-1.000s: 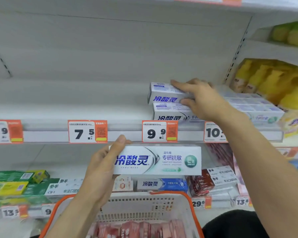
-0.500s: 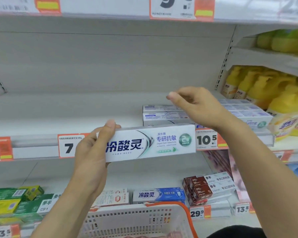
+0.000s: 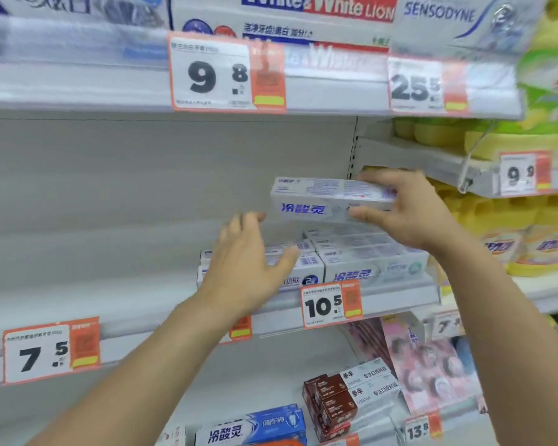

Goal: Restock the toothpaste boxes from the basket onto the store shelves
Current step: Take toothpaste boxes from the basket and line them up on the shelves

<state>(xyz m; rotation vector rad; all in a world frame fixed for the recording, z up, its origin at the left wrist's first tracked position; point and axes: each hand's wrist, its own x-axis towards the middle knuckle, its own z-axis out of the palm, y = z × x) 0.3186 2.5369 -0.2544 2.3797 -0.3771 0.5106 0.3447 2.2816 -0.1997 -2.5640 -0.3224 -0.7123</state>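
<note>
The right hand (image 3: pixel 409 210) is pinching a white toothpaste box (image 3: pixel 322 199) by its right end, holding it above the stacked boxes (image 3: pixel 361 252) on the shelf (image 3: pixel 400 294). The left hand (image 3: pixel 248 262) is hovering spread, gripping nothing. The box is looking light and stiff; a mid-length grip should steady it.

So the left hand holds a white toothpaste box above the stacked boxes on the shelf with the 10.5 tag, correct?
Not quite: the head view shows the right hand holding the white toothpaste box above the stacked boxes. The left hand is open below it, gripping nothing.
</note>
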